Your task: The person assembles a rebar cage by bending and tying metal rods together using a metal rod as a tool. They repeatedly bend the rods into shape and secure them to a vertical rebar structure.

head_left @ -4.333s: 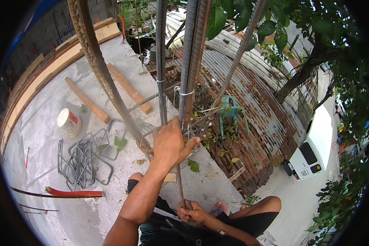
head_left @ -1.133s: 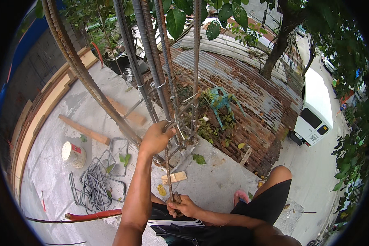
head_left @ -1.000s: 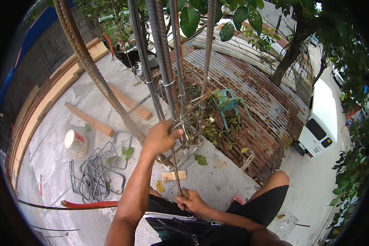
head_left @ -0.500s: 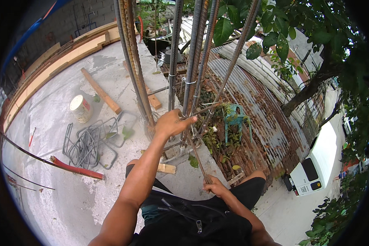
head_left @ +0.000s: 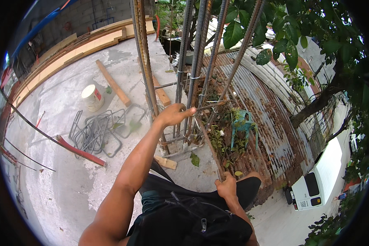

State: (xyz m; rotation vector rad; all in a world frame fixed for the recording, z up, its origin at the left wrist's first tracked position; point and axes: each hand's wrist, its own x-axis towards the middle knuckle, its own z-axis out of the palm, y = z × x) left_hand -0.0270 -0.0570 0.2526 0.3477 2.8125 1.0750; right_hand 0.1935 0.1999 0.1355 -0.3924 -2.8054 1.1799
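A cage of rusty upright rebars (head_left: 196, 61) rises from the edge of a concrete slab (head_left: 61, 184). My left hand (head_left: 174, 115) reaches forward and is closed on a bar of the cage at the level of a horizontal stirrup (head_left: 209, 106), thumb pointing right. My right hand (head_left: 227, 189) is low by my knee, gripping a thin slanted steel rod (head_left: 209, 149) that runs up toward the cage. I sit at the slab's edge in dark shorts.
A pile of bent steel stirrups (head_left: 95, 131), a white bucket (head_left: 92, 97), a wooden plank (head_left: 112, 82) and a red pipe (head_left: 80, 151) lie on the slab at left. Below at right are a rusty corrugated roof (head_left: 270, 123), a teal chair (head_left: 244, 123) and a white van (head_left: 315, 188).
My right hand has moved from my lap out to the right and now grips the slanted rod. My left hand stays on the cage while my head has turned.
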